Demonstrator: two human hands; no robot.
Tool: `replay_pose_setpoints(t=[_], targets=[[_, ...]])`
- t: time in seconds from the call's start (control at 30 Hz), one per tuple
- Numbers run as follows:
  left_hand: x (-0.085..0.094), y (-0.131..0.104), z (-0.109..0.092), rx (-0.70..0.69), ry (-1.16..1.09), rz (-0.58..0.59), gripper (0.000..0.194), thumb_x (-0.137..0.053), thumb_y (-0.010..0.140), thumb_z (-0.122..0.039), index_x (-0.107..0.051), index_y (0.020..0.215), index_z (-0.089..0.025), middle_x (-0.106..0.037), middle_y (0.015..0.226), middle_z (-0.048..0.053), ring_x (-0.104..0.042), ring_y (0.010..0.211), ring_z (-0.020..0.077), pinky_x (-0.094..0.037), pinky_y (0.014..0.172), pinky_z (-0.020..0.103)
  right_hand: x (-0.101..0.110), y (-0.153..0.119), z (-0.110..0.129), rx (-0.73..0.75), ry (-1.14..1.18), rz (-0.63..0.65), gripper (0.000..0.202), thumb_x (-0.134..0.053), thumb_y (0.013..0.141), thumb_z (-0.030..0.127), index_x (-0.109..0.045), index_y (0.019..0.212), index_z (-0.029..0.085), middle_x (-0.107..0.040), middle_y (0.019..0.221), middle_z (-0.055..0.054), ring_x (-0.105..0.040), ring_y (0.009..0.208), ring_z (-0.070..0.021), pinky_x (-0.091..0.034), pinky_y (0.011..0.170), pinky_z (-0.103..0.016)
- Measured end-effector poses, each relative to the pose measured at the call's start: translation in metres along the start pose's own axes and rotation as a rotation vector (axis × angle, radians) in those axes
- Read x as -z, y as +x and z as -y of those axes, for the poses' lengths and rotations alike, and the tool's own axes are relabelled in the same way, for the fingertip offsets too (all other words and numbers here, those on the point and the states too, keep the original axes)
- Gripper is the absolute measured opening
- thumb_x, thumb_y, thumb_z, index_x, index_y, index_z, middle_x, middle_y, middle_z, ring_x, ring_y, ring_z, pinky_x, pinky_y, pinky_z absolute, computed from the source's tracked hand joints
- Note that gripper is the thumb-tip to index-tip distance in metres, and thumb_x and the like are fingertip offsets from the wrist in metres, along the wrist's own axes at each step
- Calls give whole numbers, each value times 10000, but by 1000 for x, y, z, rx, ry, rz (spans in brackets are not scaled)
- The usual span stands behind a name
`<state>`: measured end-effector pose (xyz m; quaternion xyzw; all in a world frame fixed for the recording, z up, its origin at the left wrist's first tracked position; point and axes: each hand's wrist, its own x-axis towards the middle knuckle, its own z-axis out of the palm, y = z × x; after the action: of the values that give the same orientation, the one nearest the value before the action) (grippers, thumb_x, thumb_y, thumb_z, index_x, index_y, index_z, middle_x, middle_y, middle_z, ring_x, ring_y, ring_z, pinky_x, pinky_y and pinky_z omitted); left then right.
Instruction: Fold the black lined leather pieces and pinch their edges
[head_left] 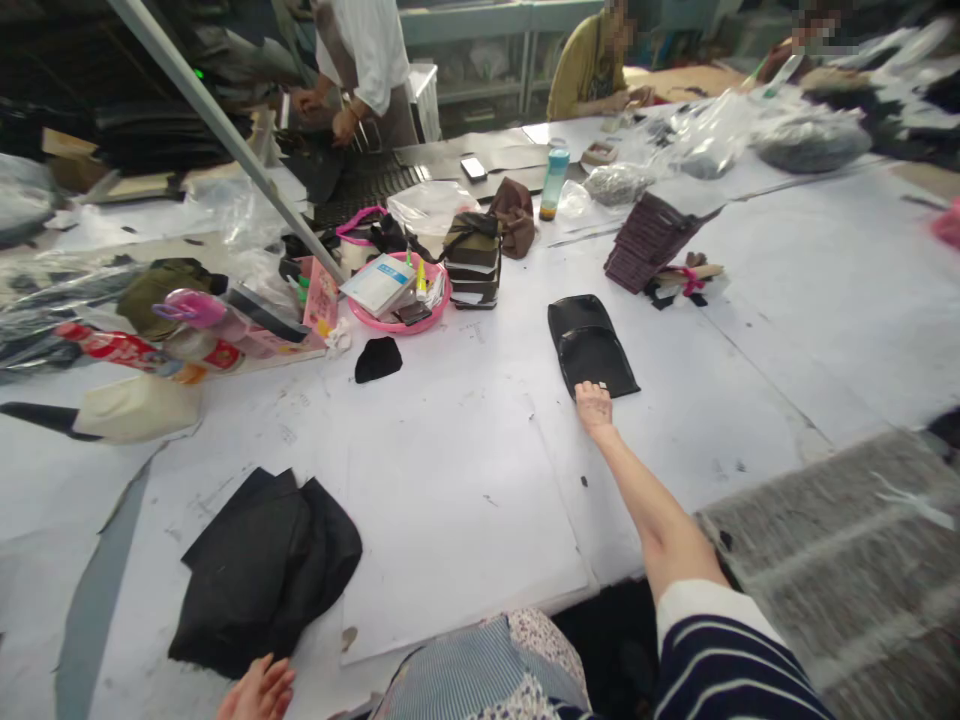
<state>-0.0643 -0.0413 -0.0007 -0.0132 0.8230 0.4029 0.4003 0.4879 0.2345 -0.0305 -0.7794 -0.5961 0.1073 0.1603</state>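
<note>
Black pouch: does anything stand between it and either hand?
Nothing visible does. The right hand is on the near edge of the pouch. The left hand is by the black cloth; nothing upright stands between it and the pouch, only a flat white sheet along the way.

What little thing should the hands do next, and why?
Perhaps the right hand could slide the flat black piece closer: it touches the near edge, that arm is stretched out, and the left hand is far off, beside the dark pile.
</note>
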Motion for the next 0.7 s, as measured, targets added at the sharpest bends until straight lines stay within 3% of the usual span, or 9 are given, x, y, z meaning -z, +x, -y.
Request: replay_pose_setpoints(t=[0.1, 0.2, 0.3, 0.4, 0.47, 0.53, 0.6, 0.7], targets=[[-16, -7, 29, 36, 29, 117, 500, -849, 237, -503, -664, 627, -251, -675, 571, -20, -603, 518, 170, -468, 481, 285, 5, 6, 5, 78, -13, -11, 211, -452, 893, 75, -545, 735, 179, -539, 760, -75, -480, 795, -211, -310, 772, -347], [-47, -37, 27, -57, 168, 376, 517, -833, 461, -539, -673, 788, -171, -682, 694, 26, -614, 585, 155, -470, 529, 262, 13, -14, 32, 177, 0, -45, 136, -476, 875, 105, -552, 793, 181, -554, 814, -84, -484, 809, -227, -324, 763, -352], [-87, -77, 8, -160, 242, 650, 478, -751, 662, -515, -653, 928, -131, -681, 831, 74, -642, 707, 170, -487, 601, 263, 14, -74, 81, 303, 50, -41, 72, -493, 879, 153, -556, 858, 182, -573, 871, -83, -499, 862, -231, -338, 811, -352], [-121, -107, -9, -138, 139, 864, 518, -703, 750, -462, -587, 1150, -155, -653, 1089, 126, -650, 943, 220, -516, 779, 320, 0, -164, 138, 500, 188, 59, 55, -543, 842, 141, -556, 833, 193, -581, 818, -52, -511, 826, -214, -364, 820, -337], [-134, -113, -13, -69, -8, 921, 519, -683, 772, -448, -553, 1196, -178, -641, 1127, 121, -647, 954, 220, -517, 787, 332, -15, -221, 168, 625, 313, 170, 68, -556, 820, 128, -559, 842, 192, -583, 806, -43, -518, 816, -206, -380, 834, -343], [-135, -108, -11, -50, -97, 869, 423, -728, 731, -381, -603, 1061, -150, -674, 983, 87, -651, 818, 180, -507, 704, 280, -28, -264, 188, 753, 349, 264, 30, -573, 812, 158, -568, 812, 188, -583, 785, -45, -525, 800, -206, -402, 825, -349], [-127, -96, -6, -43, -126, 790, 351, -785, 640, -271, -626, 915, -123, -677, 831, 49, -624, 698, 143, -483, 644, 242, -33, -285, 197, 883, 363, 381, 51, -607, 827, 232, -588, 830, 185, -598, 803, -46, -544, 801, -206, -424, 812, -351], [-106, -83, -2, -45, -153, 756, 364, -774, 578, -161, -643, 915, -119, -690, 807, 42, -624, 686, 147, -487, 657, 247, -25, -286, 196, 946, 464, 525, 240, -662, 827, 392, -607, 963, 202, -621, 940, -52, -575, 884, -207, -453, 820, -347]])
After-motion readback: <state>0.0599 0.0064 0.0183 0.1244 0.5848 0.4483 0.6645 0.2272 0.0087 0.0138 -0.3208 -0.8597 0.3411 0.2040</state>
